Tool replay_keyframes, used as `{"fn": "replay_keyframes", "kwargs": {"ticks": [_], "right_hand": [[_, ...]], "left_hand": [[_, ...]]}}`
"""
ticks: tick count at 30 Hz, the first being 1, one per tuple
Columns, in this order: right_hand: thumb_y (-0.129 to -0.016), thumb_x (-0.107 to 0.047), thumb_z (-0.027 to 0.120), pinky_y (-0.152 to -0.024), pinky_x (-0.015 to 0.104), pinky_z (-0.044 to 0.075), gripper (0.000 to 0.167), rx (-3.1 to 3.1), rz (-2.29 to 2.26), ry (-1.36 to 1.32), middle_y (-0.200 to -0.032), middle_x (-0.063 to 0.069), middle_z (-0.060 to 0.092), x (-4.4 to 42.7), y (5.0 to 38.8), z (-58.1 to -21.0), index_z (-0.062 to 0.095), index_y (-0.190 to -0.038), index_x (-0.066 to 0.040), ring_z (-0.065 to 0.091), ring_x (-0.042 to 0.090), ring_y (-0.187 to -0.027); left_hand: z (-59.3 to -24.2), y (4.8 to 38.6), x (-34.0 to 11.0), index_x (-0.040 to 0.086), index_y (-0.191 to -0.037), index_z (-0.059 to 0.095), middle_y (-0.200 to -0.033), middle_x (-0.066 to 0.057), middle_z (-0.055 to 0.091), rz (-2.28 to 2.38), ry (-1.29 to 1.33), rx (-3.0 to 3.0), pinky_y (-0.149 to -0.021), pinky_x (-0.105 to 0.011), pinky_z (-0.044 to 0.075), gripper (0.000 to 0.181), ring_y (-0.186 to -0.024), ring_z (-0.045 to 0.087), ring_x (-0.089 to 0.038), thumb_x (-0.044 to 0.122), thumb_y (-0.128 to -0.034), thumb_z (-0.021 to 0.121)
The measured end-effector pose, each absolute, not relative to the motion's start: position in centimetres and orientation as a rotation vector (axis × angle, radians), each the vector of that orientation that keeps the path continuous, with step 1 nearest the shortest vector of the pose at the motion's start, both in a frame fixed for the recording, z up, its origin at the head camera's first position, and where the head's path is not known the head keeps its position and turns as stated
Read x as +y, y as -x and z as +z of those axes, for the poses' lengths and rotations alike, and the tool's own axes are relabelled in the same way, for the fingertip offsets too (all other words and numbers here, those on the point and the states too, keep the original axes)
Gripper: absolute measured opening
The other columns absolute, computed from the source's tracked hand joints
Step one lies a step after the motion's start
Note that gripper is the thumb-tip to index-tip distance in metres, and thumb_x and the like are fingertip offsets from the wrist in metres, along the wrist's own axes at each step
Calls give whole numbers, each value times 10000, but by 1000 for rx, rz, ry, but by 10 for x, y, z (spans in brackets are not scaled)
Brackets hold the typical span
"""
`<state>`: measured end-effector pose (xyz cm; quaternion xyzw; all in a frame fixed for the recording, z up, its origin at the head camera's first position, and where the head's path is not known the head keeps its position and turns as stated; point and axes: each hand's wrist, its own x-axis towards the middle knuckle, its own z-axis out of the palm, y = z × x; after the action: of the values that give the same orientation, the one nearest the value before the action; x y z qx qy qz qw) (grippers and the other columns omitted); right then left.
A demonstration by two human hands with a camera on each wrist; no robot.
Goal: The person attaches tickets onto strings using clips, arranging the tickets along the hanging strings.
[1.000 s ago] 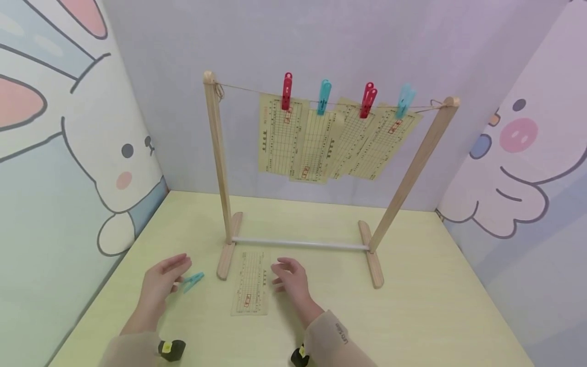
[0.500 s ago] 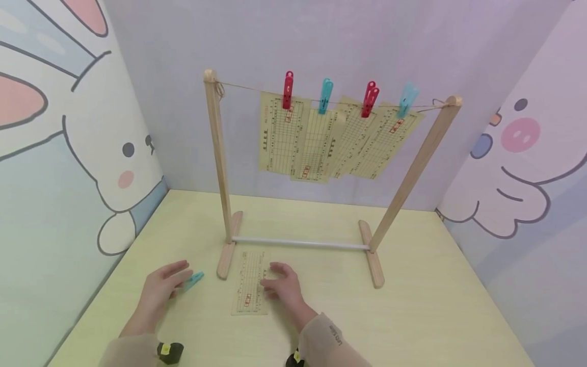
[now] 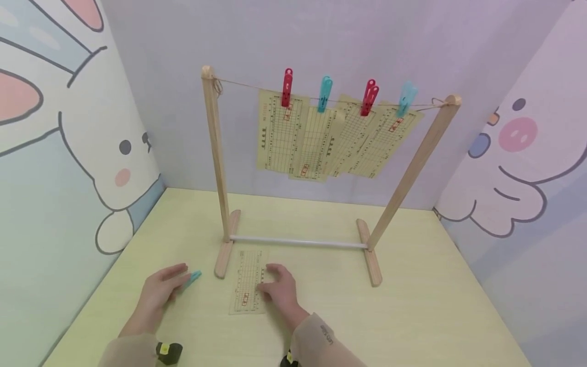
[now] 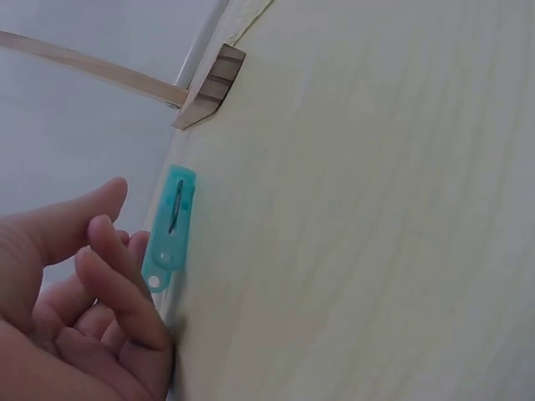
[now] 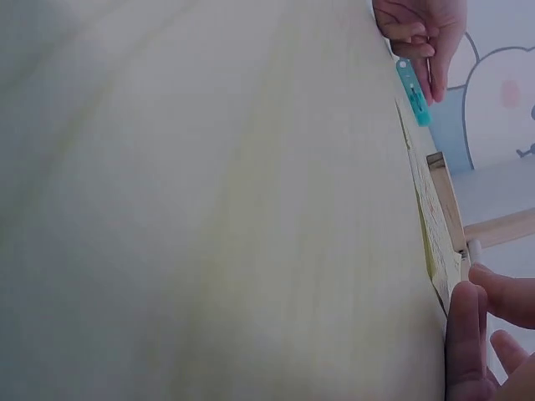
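A yellowish printed form [image 3: 247,280] lies on the table. My right hand [image 3: 282,290] is at its right edge, the thumb over the edge and the index finger stretched out beyond it. In the right wrist view, the right fingertips [image 5: 465,311] meet the near end of the paper; no firm pinch shows. To the left, my left hand [image 3: 160,290] is beside a teal clothespin [image 3: 192,278], its fingers loosely bent. The left wrist view shows the clothespin [image 4: 171,221] just past the fingertips, with its handle end partly behind them.
A wooden rack with a left post [image 3: 215,153] and right post [image 3: 412,173] stands behind. Several forms [image 3: 279,137] hang from its string, held by red clothespins [image 3: 287,87] and teal clothespins [image 3: 324,94]. A white bar [image 3: 298,241] joins the feet. Walls border the table.
My right hand has moved left, from beside the form to over its right edge. My left hand has lowered slightly around the clothespin, which now shows less behind the fingers.
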<state>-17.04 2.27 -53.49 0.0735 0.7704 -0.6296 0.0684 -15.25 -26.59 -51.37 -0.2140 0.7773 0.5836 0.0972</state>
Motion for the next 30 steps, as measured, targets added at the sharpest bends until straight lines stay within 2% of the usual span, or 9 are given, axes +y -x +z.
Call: {"fn": "replay_keyframes", "kwargs": {"ticks": [3, 8, 10, 13, 19, 22, 27, 30], "right_hand": [[-711, 63, 765, -482, 229, 487, 545, 2348, -1876, -236, -1202, 166, 641, 20, 172, -536, 630, -1226, -56, 547, 93, -516], [-686, 109, 721, -455, 212, 465, 531, 2407, -1811, -221, -1090, 135, 664, 19, 174, -538, 655, -1178, -77, 523, 81, -484], [-689, 118, 716, -452, 211, 467, 511, 2406, -1802, -215, -1044, 127, 670, 19, 175, -538, 662, -1160, -73, 524, 84, -475], [-700, 126, 720, -453, 213, 475, 482, 2394, -1798, -225, -1004, 119, 675, 20, 175, -536, 670, -1138, -70, 525, 86, -474], [-713, 134, 719, -453, 228, 485, 438, 2410, -1781, -222, -968, 109, 688, 22, 175, -536, 678, -1100, -67, 529, 91, -474], [-722, 128, 715, -457, 227, 485, 420, 2408, -1769, -222, -970, 112, 686, 22, 175, -536, 680, -1092, -67, 532, 94, -478], [-745, 118, 704, -460, 219, 484, 376, 2400, -1756, -225, -953, 111, 674, 23, 174, -535, 684, -1072, -67, 531, 93, -478], [-760, 113, 690, -456, 217, 476, 339, 2384, -1762, -219, -901, 95, 664, 24, 173, -535, 684, -1054, -56, 522, 93, -471]], "left_hand": [[-516, 152, -266, 38, -1473, 421, -1440, -104, 561, 1721, 651, 2288, -590, -221, 460, 682, -699, 536, -48, 304, -915, 710], [-516, 152, -267, 29, -1472, 422, -1201, 75, 689, 1750, 640, 2251, -600, -221, 466, 691, -703, 540, -48, 305, -911, 716], [-516, 152, -268, 26, -1474, 419, -1076, 162, 690, 1756, 628, 2238, -607, -216, 467, 694, -694, 533, -46, 303, -911, 716], [-517, 152, -270, 17, -1479, 404, -959, 192, 673, 1754, 592, 2228, -613, -215, 465, 712, -679, 524, -46, 309, -910, 717], [-520, 152, -270, 20, -1478, 410, -1080, 120, 684, 1742, 557, 2224, -633, -210, 461, 719, -672, 521, -36, 302, -899, 729], [-520, 152, -270, 9, -1473, 412, -1179, 45, 679, 1729, 555, 2237, -627, -208, 459, 700, -668, 518, -40, 281, -907, 719], [-520, 153, -269, 4, -1466, 420, -1198, -37, 667, 1709, 565, 2259, -586, -219, 451, 689, -607, 503, -48, 221, -891, 731], [-522, 154, -269, 8, -1464, 424, -1306, -138, 629, 1686, 570, 2276, -575, -222, 453, 710, -597, 503, -51, 217, -871, 754]]}}
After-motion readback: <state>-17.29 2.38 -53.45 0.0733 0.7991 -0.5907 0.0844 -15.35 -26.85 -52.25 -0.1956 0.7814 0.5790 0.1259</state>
